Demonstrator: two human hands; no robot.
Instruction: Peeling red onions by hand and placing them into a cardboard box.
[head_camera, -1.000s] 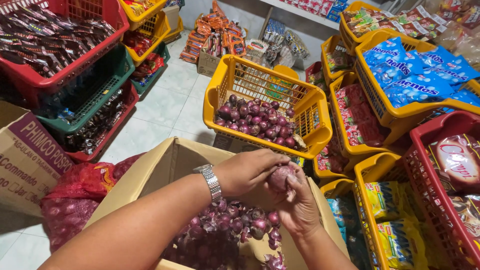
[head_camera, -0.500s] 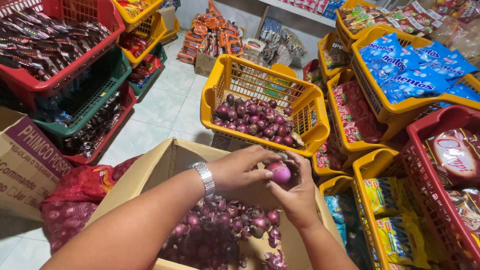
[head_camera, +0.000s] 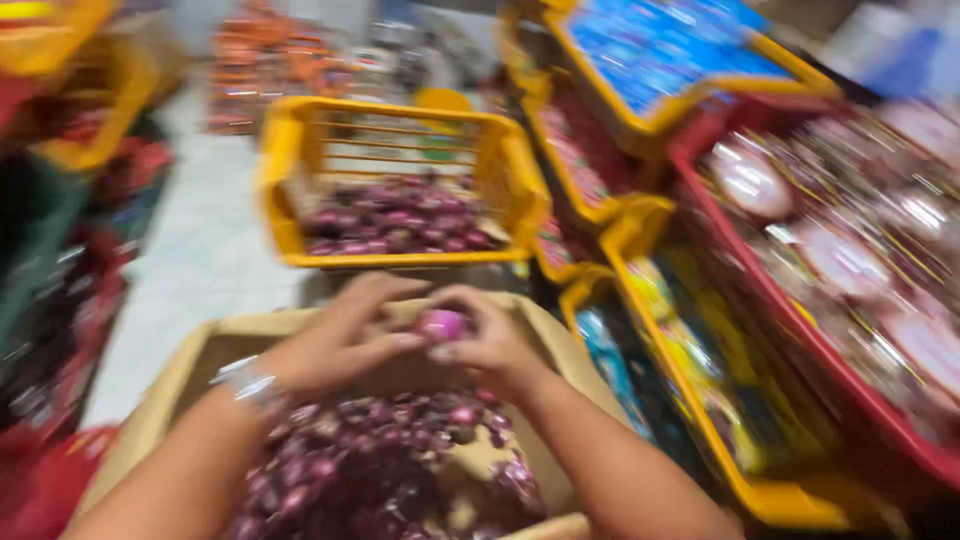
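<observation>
Both my hands meet over a cardboard box (head_camera: 200, 345) full of red onions (head_camera: 380, 460). A single purple onion (head_camera: 443, 324) sits between my fingers. My right hand (head_camera: 490, 345) grips it from the right and below. My left hand (head_camera: 340, 340), with a metal watch on the wrist, touches it from the left, fingers curled round it. Beyond the box stands a yellow plastic basket (head_camera: 290, 150) holding more red onions (head_camera: 395, 225). The view is motion-blurred.
Yellow baskets (head_camera: 640, 240) and a red basket (head_camera: 760, 290) of packaged goods crowd the right side. Red and green crates (head_camera: 60, 260) stand at the left. A strip of pale tiled floor (head_camera: 200, 250) runs between them. A red mesh sack (head_camera: 40, 480) lies by the box.
The camera has swung right and blurred. My hands have stayed over the box with the onion, which now shows more of its purple peeled surface between my fingers.
</observation>
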